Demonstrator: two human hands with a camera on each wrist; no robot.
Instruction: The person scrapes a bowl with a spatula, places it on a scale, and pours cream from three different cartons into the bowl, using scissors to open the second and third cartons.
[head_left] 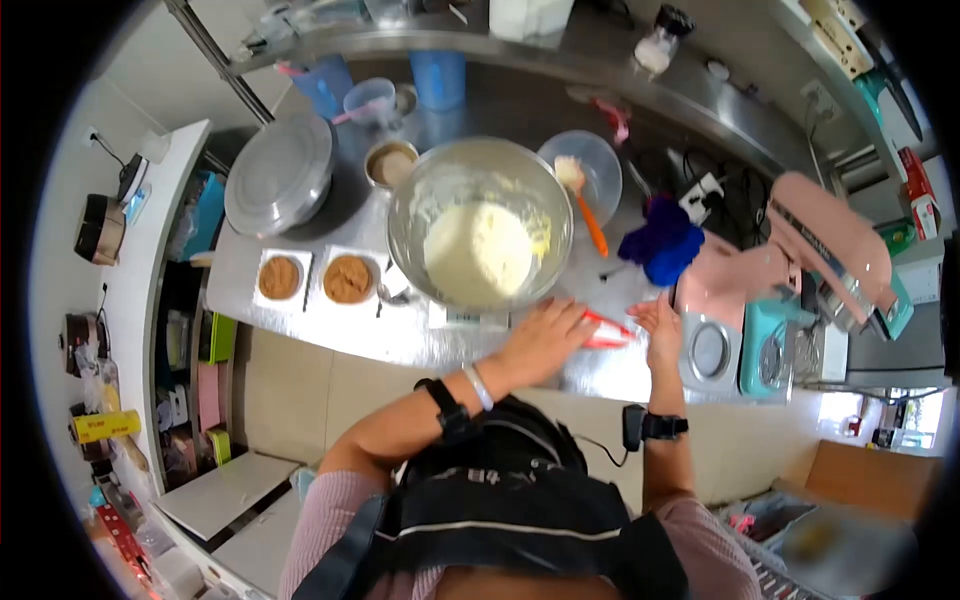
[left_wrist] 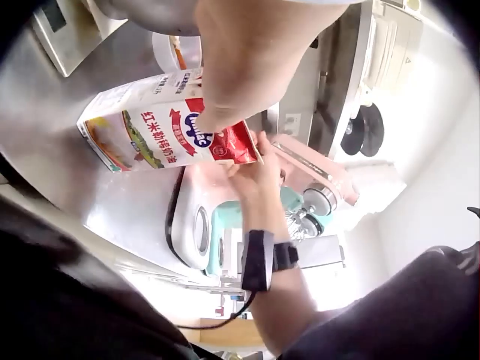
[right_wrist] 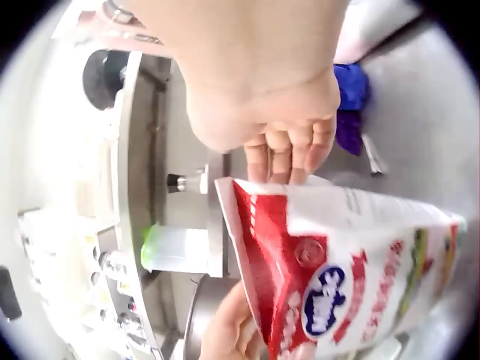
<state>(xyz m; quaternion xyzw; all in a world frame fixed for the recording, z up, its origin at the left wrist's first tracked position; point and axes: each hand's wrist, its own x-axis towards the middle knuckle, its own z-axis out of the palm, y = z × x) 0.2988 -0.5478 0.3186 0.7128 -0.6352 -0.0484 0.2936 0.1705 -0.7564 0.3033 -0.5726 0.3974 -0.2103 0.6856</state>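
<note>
A red and white printed carton (left_wrist: 161,139) lies between the two hands; in the head view only part of the carton (head_left: 606,330) shows. My left hand (head_left: 545,342) grips it near its red top end, with fingers on one side and the thumb on the printed face. The right hand (head_left: 660,335) is at the top edge, its fingers (right_wrist: 279,154) loosely bent and its thumb hidden. In the left wrist view the right hand (left_wrist: 259,172) appears touching that edge. A steel bowl (head_left: 405,225) holding a pale creamy mixture stands beyond the left hand.
A pink stand mixer (head_left: 830,235) and a teal scale-like item (head_left: 755,345) stand at the right. Behind the hands are blue cloths (head_left: 672,250) and a clear bowl (head_left: 605,185) with an orange-handled spatula (head_left: 590,222). Left are two brown portions (head_left: 348,279) and a lidded bowl (head_left: 280,175).
</note>
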